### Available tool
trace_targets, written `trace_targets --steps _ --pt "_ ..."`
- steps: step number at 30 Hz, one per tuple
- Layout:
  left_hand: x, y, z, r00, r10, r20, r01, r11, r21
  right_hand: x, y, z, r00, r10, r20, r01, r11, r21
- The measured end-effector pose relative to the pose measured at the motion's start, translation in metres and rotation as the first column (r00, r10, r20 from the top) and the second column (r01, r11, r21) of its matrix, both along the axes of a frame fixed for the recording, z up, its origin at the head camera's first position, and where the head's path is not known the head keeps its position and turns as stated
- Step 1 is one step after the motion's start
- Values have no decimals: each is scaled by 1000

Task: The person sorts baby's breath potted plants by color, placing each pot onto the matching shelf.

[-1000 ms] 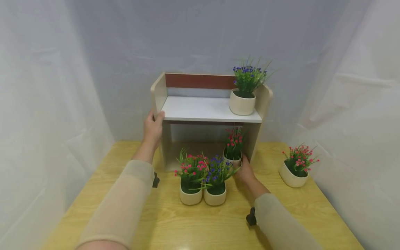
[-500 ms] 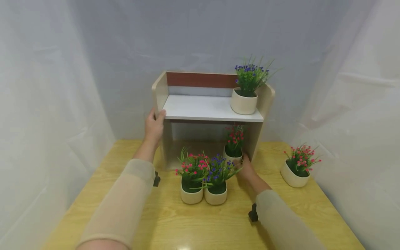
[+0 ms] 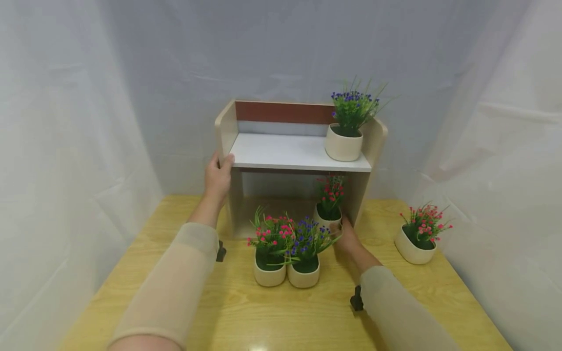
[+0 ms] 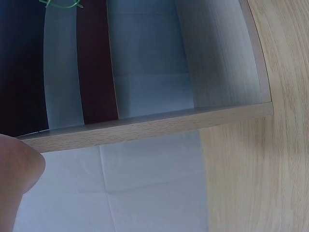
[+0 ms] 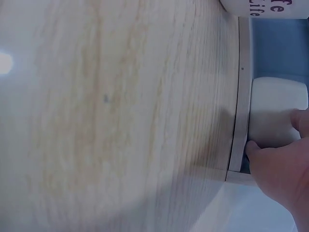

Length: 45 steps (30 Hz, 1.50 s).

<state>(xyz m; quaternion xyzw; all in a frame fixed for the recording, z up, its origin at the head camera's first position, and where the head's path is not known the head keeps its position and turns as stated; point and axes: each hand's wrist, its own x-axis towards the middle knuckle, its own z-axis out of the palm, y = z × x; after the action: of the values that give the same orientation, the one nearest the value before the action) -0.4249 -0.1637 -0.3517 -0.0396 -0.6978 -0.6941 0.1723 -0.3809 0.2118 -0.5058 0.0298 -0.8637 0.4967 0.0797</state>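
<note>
My left hand (image 3: 217,180) grips the left side panel of a small two-tier wooden shelf (image 3: 276,148), thumb on the front edge near the white upper board. In the left wrist view that side panel (image 4: 145,129) runs across, with part of the hand (image 4: 17,174) at its end. On the right of the lower tier sits a cream flowerpot (image 3: 326,224) with red flowers. My right hand (image 3: 350,240) holds this pot from its right side, close to the right panel. The right wrist view shows thumb and finger against the pot (image 5: 273,108), just behind the shelf's front edge.
A purple-flowered pot (image 3: 344,144) stands at the right of the upper tier. Before the shelf, a pink-flowered pot (image 3: 269,278) and another purple-flowered pot (image 3: 304,279) stand side by side. One more pink-flowered pot (image 3: 414,249) is on the table's (image 3: 263,321) right. White sheeting surrounds the table.
The head view has shifted slightly. Both hands, the held flowerpot and the shelf keep nearly the same places relative to each other.
</note>
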Motion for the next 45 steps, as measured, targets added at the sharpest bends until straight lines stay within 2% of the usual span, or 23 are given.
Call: trace_targets --steps 8,18,27,31,35,41,45 --pt "0 0 -1 1000 -14 12 14 1000 12 2 1 -2 1000 -18 22 17 999 47" --pt "0 2 1 1000 -11 21 11 1000 25 10 0 -5 997 -72 -8 72 991 117" --pt "15 5 13 1000 -26 16 26 999 35 20 -4 -2 989 -127 -75 137 980 141" --pt "19 6 16 999 -31 25 30 999 38 23 -4 0 985 -140 -102 156 975 161" --pt "14 5 14 999 -22 27 21 999 33 26 -4 2 983 -140 -117 155 979 130" --pt "2 2 3 1000 -19 -8 19 999 32 36 -8 3 983 -134 -125 142 988 53" --pt "1 1 -2 999 -23 -34 24 999 31 45 -11 1 988 -109 -107 111 994 13"
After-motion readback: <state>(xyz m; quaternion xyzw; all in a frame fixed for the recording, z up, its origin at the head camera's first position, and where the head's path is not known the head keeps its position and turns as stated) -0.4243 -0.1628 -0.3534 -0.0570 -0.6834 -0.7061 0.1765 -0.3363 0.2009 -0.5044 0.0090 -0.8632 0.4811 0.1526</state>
